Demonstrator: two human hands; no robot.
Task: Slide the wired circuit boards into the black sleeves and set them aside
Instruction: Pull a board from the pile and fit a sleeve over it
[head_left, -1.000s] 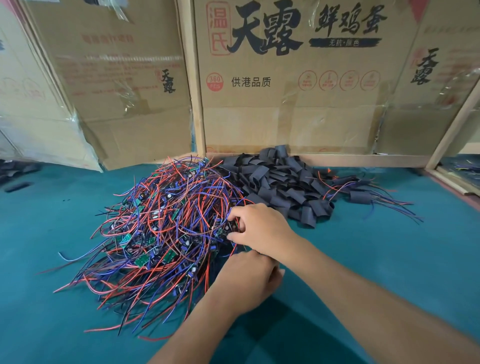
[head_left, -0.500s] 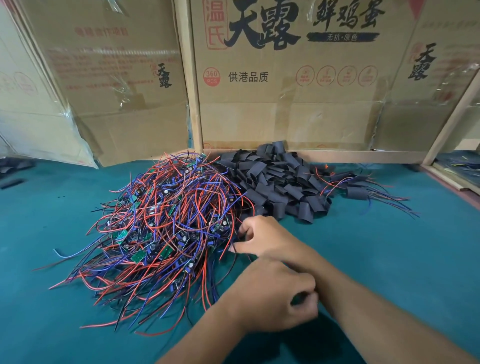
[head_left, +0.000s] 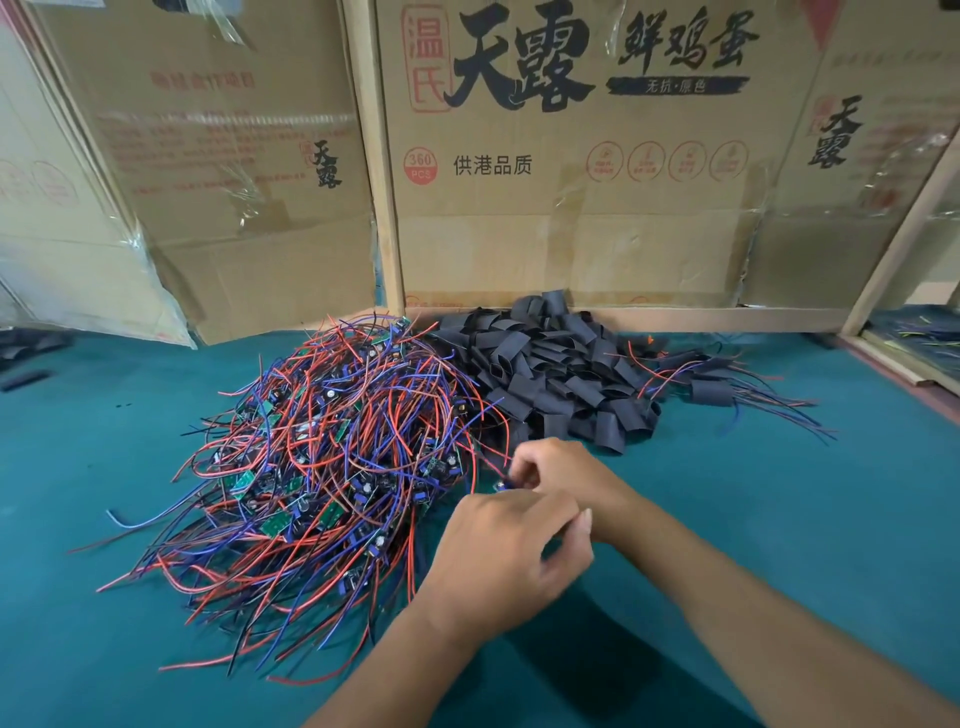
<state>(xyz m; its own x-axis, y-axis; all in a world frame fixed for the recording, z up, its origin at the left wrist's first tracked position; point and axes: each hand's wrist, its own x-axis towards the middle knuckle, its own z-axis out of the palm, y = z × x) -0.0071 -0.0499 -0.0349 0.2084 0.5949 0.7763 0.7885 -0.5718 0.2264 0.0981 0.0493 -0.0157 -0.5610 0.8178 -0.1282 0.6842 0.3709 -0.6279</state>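
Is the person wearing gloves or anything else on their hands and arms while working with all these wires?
No. Both the left hand and the right hand are bare: no gloves, rings, watch or wristband show. Both forearms are uncovered as far as the picture's lower edge, so no sleeve is in view. A short, plain fingernail shows on the left hand. Nothing is taped or strapped to either arm.

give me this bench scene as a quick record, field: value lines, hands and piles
surface: teal mat
wired boards pile: left of centre, red and blue leads tangled
black sleeves pile: right of the boards, against the cardboard boxes
finished pieces: few, right of sleeves
right hand: pinches a small board at the pile's edge
left hand: beside it, fingers curled, grip unclear
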